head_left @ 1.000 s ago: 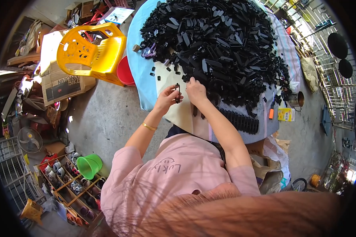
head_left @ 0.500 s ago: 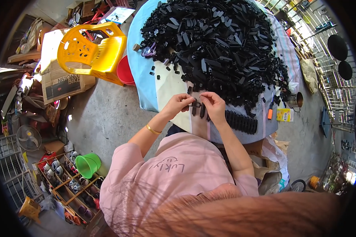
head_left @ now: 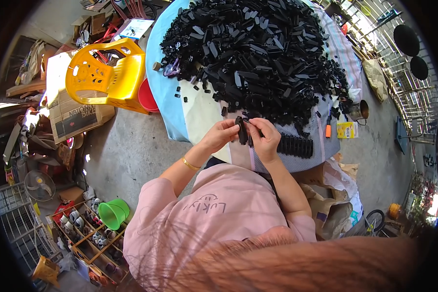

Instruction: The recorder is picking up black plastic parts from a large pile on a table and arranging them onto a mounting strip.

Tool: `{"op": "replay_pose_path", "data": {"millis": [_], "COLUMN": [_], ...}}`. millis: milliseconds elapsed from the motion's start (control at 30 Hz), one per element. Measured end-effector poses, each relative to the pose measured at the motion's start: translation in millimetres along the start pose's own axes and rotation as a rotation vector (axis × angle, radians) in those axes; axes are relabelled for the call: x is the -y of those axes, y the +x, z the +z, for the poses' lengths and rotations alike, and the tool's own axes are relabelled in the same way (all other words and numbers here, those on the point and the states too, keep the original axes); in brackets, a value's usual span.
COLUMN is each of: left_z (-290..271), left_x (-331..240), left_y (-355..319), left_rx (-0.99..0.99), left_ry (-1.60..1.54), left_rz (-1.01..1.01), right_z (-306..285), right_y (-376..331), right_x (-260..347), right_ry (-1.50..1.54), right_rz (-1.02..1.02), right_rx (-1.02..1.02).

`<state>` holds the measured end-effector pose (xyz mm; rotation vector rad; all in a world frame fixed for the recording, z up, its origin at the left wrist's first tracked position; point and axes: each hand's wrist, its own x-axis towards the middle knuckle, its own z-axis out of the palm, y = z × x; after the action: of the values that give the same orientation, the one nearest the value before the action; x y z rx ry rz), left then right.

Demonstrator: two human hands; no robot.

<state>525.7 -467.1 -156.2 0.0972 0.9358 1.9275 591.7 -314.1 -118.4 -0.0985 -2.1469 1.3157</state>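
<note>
My left hand [head_left: 220, 136], with a gold bangle at the wrist, pinches a long black plastic piece [head_left: 241, 131] between thumb and fingers. Close on its right, my right hand [head_left: 264, 138] has its fingertips closed at the upper part of the same piece. Whether a second small part sits in those fingertips is too small to make out. Beyond both hands spreads a large heap of black plastic pieces [head_left: 258, 58] on the cloth-covered table [head_left: 168, 112]. A neat row of black pieces [head_left: 297, 147] lies to the right of my right hand.
An orange-handled screwdriver [head_left: 328, 130], a yellow packet [head_left: 347, 130] and a metal cup [head_left: 359, 111] are at the table's right. Left of the table stand a yellow plastic chair [head_left: 126, 73] and a red basin [head_left: 147, 96]. A green bucket [head_left: 113, 215] sits by the shoe rack [head_left: 100, 253].
The long black piece now stands raised between my hands, where before my fingers held a small dark part above the table. The whole view has shifted slightly.
</note>
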Motion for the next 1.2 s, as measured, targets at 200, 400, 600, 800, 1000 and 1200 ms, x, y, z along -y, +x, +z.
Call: {"op": "replay_pose_path", "data": {"millis": [200,400,600,800,1000,1200], "left_z": [14.4,9.4,-5.7,-19.9,-62.4,-64.0], "left_x": [0.1,5.1,14.3,12.9,24.8,43.8], "left_y": [-6.3,-11.1,-22.0,-35.4,-21.2,6.0], "left_rx": [-0.007,-0.046,-0.084,-0.109,-0.460,-0.591], "left_ry": [0.021,0.040,0.051,0.062,0.659,1.171], "left_rz": [0.021,0.056,0.004,-0.154,0.022,0.179], "right_z": [-3.3,-3.0,-0.5,10.9,30.0,46.9], "right_y": [0.0,-1.2,-14.0,-29.5,-6.1,19.3], "right_x": [-0.2,10.1,7.3,-2.7,-54.8,-108.8], "right_ry": [-0.184,-0.324,-0.265,-0.252,-0.309,-0.788], "right_rz": [-0.242,-0.337,-0.251,-0.129,0.180,-0.027], "right_rx": [0.050,0.163,0.377,0.529,0.338,0.272]}}
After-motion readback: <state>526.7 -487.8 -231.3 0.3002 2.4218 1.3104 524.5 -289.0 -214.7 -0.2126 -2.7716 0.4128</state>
